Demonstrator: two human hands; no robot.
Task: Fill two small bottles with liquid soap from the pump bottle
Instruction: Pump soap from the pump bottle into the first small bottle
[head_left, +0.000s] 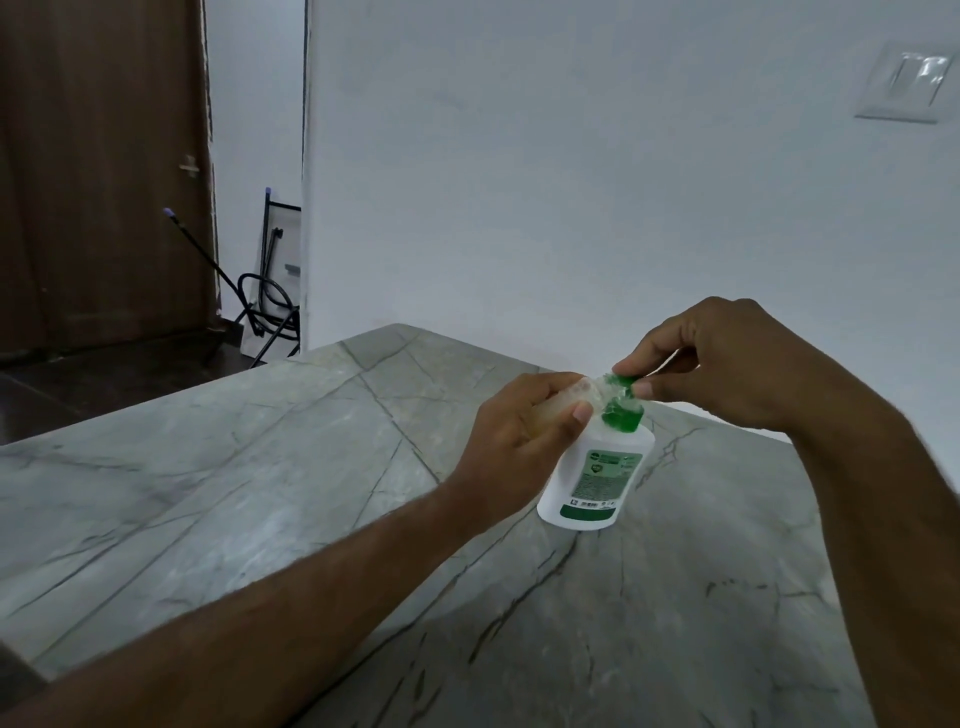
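A white pump bottle (597, 478) with a green label and a green pump head (621, 410) stands on the grey marble table (260, 493). My left hand (511, 441) grips a small clear bottle (569, 397), held tilted with its mouth at the pump's nozzle. My right hand (727, 358) comes from the right and pinches the top of the green pump head between thumb and forefinger. Most of the small bottle is hidden in my left palm. Only one small bottle is in view.
A white wall rises right behind the table's far edge. A switch plate (906, 85) sits high on the wall at right. At the left, past the table, are a brown door (98, 171) and a folded black metal stand (270, 291) on the dark floor.
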